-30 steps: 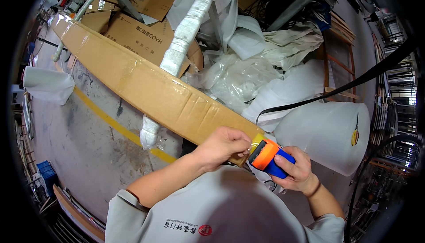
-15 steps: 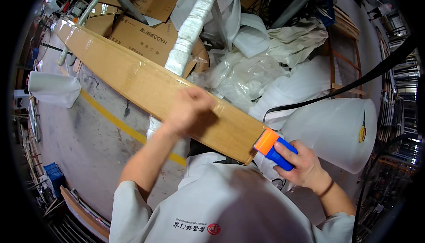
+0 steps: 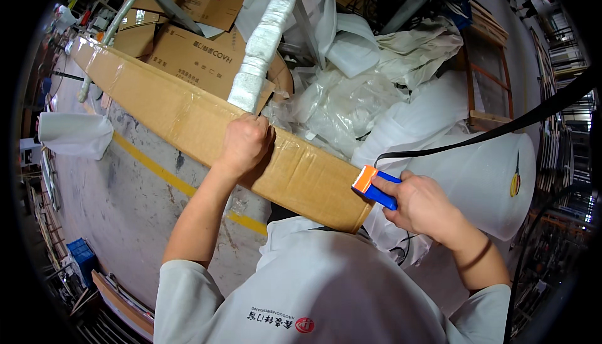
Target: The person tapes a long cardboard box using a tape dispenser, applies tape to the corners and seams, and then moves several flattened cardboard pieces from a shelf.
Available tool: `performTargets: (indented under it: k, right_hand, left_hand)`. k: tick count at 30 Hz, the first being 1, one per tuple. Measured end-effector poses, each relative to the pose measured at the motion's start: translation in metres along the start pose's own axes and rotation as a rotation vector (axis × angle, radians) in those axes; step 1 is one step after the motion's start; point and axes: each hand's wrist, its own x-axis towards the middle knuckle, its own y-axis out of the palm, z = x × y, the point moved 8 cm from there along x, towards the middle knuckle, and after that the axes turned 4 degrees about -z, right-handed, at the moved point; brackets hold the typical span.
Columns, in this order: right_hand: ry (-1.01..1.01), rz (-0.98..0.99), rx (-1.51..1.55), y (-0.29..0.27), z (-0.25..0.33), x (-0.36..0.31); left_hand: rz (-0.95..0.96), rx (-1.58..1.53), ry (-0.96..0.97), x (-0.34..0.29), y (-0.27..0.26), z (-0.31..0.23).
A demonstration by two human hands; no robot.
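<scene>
A long, narrow cardboard carton (image 3: 313, 184), with strips of clear tape on it, slants from the far left to just in front of my body. My left hand (image 3: 246, 140) is closed at the carton's far edge, its fingers curled there and partly hidden. In my right hand (image 3: 425, 203) is a blue-and-orange hand tool (image 3: 379, 187); its kind is not clear to me. The tool's orange head rests at or just over the carton's near right end. A white-wrapped bar (image 3: 254, 68) meets the carton's far side beside my left hand.
Crumpled clear plastic (image 3: 342, 103) and flattened cardboard (image 3: 188, 56) lie beyond the carton. At the right are a big white foam roll (image 3: 464, 181) and a black strap (image 3: 476, 135). A smaller white roll (image 3: 75, 134) lies on the floor at the left, near a yellow line (image 3: 153, 165).
My left hand has moved left and settled at the carton's far edge. My right hand has brought the tool slightly left and up, more over the carton's end.
</scene>
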Motion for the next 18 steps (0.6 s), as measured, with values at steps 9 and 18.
performTargets:
  k: [9,18]
  right_hand:
    - [0.017,0.144,-0.091,0.002,0.006,0.021]
    - [-0.030,0.067,-0.099,0.001,0.012,0.019]
  left_hand:
    - [0.226,0.315,-0.329,0.023,-0.028,0.038]
    - [0.177,-0.102,0.206,-0.003,0.030,-0.068]
